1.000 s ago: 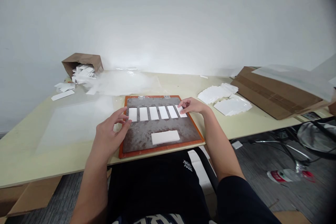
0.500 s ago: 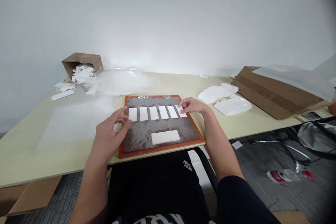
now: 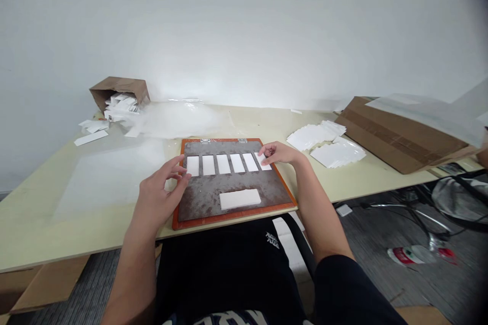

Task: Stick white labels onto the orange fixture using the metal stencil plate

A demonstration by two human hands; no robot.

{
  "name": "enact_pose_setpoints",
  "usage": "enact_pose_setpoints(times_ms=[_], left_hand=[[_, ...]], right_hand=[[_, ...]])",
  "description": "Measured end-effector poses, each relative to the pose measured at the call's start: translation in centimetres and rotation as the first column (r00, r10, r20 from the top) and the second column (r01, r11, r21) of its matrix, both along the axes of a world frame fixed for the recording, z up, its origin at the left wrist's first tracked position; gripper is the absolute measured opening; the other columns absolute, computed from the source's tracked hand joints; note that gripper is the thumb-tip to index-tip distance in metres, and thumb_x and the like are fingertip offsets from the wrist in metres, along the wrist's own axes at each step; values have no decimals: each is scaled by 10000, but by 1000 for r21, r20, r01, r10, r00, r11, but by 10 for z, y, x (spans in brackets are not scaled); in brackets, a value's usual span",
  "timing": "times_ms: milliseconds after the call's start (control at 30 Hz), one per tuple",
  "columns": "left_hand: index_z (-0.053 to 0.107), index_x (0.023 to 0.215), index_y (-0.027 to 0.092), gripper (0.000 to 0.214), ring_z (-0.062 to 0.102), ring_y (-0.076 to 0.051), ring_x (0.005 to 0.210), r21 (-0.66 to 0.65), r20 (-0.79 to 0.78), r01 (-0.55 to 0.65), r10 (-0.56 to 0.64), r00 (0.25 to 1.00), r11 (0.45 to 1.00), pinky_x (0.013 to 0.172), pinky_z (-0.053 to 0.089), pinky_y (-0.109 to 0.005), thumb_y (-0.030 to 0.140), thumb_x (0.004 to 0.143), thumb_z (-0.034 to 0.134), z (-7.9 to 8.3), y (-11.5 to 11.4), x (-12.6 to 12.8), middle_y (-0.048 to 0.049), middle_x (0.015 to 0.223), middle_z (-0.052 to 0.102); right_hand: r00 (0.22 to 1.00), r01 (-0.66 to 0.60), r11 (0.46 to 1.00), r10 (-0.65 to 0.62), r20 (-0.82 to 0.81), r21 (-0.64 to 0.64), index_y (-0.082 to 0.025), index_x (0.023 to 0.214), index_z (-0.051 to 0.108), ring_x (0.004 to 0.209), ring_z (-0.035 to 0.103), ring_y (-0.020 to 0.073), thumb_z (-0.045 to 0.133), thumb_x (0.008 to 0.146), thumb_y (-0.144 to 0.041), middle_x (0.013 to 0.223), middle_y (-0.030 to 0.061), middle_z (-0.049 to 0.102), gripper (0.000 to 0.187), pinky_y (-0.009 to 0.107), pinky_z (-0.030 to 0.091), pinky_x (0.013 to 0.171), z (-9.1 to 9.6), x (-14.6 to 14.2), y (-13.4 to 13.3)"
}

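A grey board with an orange rim (image 3: pixel 198 202) lies on the table in front of me. Several white cards (image 3: pixel 223 164) lie in a row across it, and a wider white block (image 3: pixel 240 198) lies nearer to me. My left hand (image 3: pixel 160 194) hovers open at the board's left edge, fingertips next to the leftmost card (image 3: pixel 193 166). My right hand (image 3: pixel 280 153) rests at the right end of the row, its bent fingers touching the rightmost card (image 3: pixel 266 164).
A tipped brown box (image 3: pixel 119 90) spills white cards at the back left. Clear plastic sheets (image 3: pixel 114 167) cover the table's left side. Stacks of white cards (image 3: pixel 324 143) and a flattened cardboard box (image 3: pixel 400 134) lie to the right. Cables and a bottle (image 3: pixel 417 254) lie on the floor.
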State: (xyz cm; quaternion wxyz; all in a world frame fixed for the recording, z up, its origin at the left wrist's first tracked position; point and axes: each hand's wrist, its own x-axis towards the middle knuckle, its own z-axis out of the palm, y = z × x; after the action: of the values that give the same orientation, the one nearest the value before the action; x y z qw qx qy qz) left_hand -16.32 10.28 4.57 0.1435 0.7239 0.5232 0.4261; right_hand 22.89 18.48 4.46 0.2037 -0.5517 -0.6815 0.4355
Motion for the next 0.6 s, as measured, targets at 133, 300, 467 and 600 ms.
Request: enact_pose_setpoints(times_ms=[133, 300, 467, 600], left_hand=[[568, 1262, 268, 431, 695, -171, 823, 1, -5, 2, -2, 1000, 1000, 809, 535, -312, 455, 874, 561, 0, 1, 0, 3, 948, 732], [573, 1255, 279, 422, 695, -174, 827, -8, -2, -2, 2, 1000, 1000, 793, 537, -306, 462, 874, 557, 1, 0, 1, 7, 943, 731], [572, 1258, 275, 434, 696, -172, 815, -6, 7, -3, 3, 1000, 1000, 793, 539, -308, 464, 868, 558, 2, 0, 1, 4, 945, 731], [578, 1254, 272, 432, 698, -172, 819, -1, 1, -4, 4, 1000, 1000, 793, 540, -309, 468, 870, 550, 1, 0, 0, 2, 946, 734]], right_hand=[[1000, -13, 1000, 13, 10, 0, -194, 861, 676, 540, 305, 78, 844, 540, -434, 585, -95, 336, 435, 269, 237, 569, 0, 1, 0], [999, -22, 1000, 22, 30, 11, -187, 879, 681, 552, 331, 82, 838, 553, -440, 603, -85, 370, 441, 266, 260, 575, 1, 1, -1], [998, -20, 999, 18, 53, 32, -186, 897, 689, 589, 394, 92, 831, 571, -435, 650, -65, 437, 434, 264, 299, 597, 3, 0, -3], [997, -6, 997, 0, 83, 75, -184, 894, 707, 599, 412, 96, 784, 636, -477, 667, -51, 456, 398, 264, 303, 594, 4, -2, -5]])
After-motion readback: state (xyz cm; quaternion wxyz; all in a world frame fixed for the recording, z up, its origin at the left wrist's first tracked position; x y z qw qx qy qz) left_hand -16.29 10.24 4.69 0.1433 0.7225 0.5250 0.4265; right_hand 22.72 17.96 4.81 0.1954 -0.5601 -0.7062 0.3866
